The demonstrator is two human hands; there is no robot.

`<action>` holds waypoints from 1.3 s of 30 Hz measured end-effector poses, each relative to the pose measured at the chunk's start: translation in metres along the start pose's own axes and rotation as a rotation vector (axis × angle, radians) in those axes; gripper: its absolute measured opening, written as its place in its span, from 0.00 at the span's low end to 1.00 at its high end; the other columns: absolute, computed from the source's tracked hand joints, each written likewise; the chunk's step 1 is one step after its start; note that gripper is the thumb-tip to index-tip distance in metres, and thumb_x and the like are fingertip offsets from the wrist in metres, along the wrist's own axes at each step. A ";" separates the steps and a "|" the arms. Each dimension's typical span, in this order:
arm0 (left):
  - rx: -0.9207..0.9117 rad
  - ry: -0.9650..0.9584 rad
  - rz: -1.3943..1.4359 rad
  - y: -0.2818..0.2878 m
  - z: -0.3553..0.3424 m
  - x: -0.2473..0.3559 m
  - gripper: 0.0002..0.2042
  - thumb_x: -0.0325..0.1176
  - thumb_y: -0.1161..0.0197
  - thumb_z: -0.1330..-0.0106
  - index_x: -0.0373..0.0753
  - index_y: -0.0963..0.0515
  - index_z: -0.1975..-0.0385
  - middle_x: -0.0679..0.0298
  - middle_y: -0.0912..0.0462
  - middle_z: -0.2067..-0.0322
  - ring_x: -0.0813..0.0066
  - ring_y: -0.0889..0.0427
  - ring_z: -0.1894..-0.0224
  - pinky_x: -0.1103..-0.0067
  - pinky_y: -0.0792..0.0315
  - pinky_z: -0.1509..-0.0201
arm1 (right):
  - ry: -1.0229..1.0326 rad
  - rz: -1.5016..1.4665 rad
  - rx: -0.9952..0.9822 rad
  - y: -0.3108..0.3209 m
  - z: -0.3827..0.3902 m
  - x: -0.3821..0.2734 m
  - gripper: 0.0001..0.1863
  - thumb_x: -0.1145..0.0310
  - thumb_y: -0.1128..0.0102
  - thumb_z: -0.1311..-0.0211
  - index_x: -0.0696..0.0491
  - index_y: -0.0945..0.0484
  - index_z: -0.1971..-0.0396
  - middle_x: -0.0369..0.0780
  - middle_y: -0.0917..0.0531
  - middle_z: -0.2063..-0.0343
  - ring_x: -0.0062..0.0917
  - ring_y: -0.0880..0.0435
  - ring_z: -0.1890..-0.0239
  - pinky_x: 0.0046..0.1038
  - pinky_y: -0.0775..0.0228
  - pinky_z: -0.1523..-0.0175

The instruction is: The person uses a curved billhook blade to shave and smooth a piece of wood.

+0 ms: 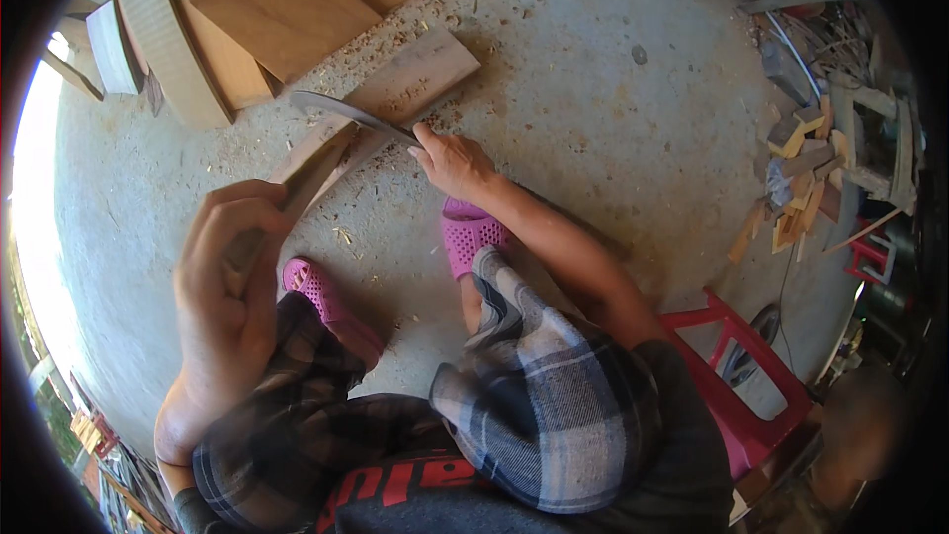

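My left hand (pixel 229 282) is closed around the near end of a narrow wooden strip (pixel 314 166), which slants away from me over a plank (pixel 425 69) lying on the floor. In my right hand (pixel 457 163) is the handle of a long knife with a dark, curved blade (pixel 348 111). The blade points left and crosses above the strip's far part; whether it touches the wood I cannot tell. My left fingers partly hide the strip's near end.
Wood chips and shavings litter the concrete floor (pixel 583 89) around the plank. Large wooden boards (pixel 267 0) stand at the far left. On the right lies a heap of offcuts (pixel 806 173). A red plastic stool (pixel 736 376) is at the near right. My feet wear pink clogs (pixel 474 237).
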State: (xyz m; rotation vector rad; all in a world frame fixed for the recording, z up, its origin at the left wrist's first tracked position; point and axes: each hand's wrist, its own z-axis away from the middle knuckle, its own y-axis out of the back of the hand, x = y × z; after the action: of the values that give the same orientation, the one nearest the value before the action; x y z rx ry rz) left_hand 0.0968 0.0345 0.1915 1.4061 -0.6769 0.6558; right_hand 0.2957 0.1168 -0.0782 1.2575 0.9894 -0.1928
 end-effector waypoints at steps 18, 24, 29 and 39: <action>-0.036 0.060 -0.476 0.028 0.013 -0.071 0.19 0.35 0.55 0.32 0.32 0.30 0.45 0.54 0.26 0.44 0.65 0.25 0.43 0.64 0.32 0.37 | -0.012 -0.157 -0.105 -0.036 -0.022 0.024 0.09 0.64 0.42 0.40 0.54 0.23 0.66 0.50 0.18 0.73 0.47 0.17 0.67 0.45 0.28 0.63; -0.047 -0.038 -0.706 0.042 0.015 -0.077 0.25 0.44 0.59 0.28 0.33 0.32 0.39 0.54 0.27 0.41 0.64 0.26 0.41 0.58 0.33 0.36 | -0.327 -0.841 -0.306 -0.029 -0.002 0.001 0.16 0.62 0.62 0.26 0.54 0.31 0.73 0.34 0.35 0.87 0.23 0.39 0.89 0.36 0.44 0.84; -0.037 0.227 -0.464 0.053 0.021 -0.055 0.19 0.33 0.44 0.33 0.31 0.25 0.45 0.53 0.23 0.44 0.60 0.25 0.41 0.70 0.34 0.36 | 0.131 -0.235 -0.102 -0.024 0.009 0.021 0.13 0.67 0.47 0.32 0.53 0.31 0.52 0.49 0.21 0.61 0.45 0.20 0.60 0.42 0.26 0.58; 0.015 0.146 -0.363 0.029 0.028 -0.032 0.16 0.16 0.38 0.42 0.30 0.22 0.52 0.52 0.16 0.58 0.67 0.15 0.56 0.78 0.25 0.52 | 0.059 -0.082 -0.042 0.008 0.009 -0.025 0.06 0.71 0.53 0.33 0.54 0.36 0.59 0.47 0.19 0.76 0.45 0.17 0.74 0.43 0.25 0.73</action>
State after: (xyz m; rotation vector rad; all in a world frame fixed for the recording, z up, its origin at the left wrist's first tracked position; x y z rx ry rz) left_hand 0.0528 0.0073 0.1875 1.4333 -0.2906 0.4695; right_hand 0.2905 0.1026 -0.0545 1.1914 1.0911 -0.1987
